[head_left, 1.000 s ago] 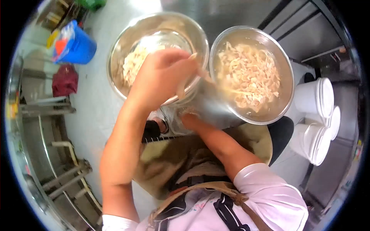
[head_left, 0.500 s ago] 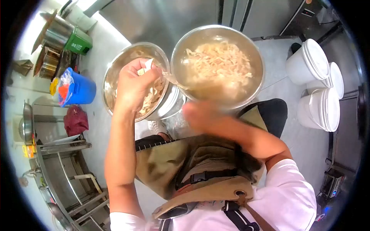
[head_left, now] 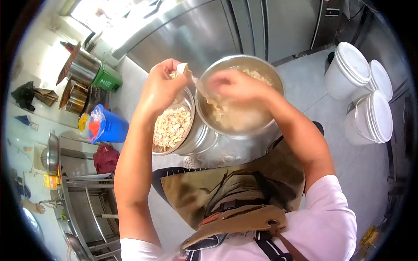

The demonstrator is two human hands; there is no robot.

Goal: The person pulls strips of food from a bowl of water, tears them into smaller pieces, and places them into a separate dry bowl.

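Note:
My left hand (head_left: 166, 87) is raised over the left steel bowl, its fingers pinched round a pale strip (head_left: 182, 68) that hangs toward the right. Curled pale pieces (head_left: 172, 128) lie in that left bowl (head_left: 192, 114), which rests on a white bucket (head_left: 201, 140). Over the larger steel basin (head_left: 280, 78) on the right is my right hand (head_left: 233, 85), blurred by motion beside the strip's hanging end; its fingertips are smeared. Cloudy water and more pale strips (head_left: 257, 75) fill this basin, partly hidden by my right hand and forearm.
Lidded white buckets (head_left: 368, 117) stand on the floor at the right. A blue bin (head_left: 114, 126), a green bin (head_left: 106, 77) and a metal rack (head_left: 93, 204) are at the left. Steel cabinets (head_left: 187, 37) stand behind the basins.
My right hand has moved up and forward from near my lap to over the basin. The view has shifted, and both bowls now appear lower. My left hand still pinches a pale strip.

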